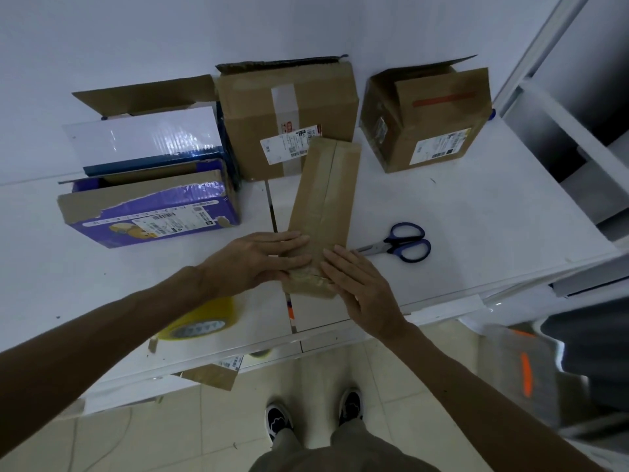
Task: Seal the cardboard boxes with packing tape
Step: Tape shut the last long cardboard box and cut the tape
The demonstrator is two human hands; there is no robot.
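White table bears a narrow cardboard box; left hand and right hand press its near end, fingers straight.

Single head-worn wide-angle view, facing forward and steeply down over the white counter, left hand and right hand close below at centre, wall along the top, floor and shoes at the bottom edge.

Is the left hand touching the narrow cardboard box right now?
Touching. The head view shows the left hand with its straight fingers lying flat across the near end of the narrow cardboard box, with no gap visible.
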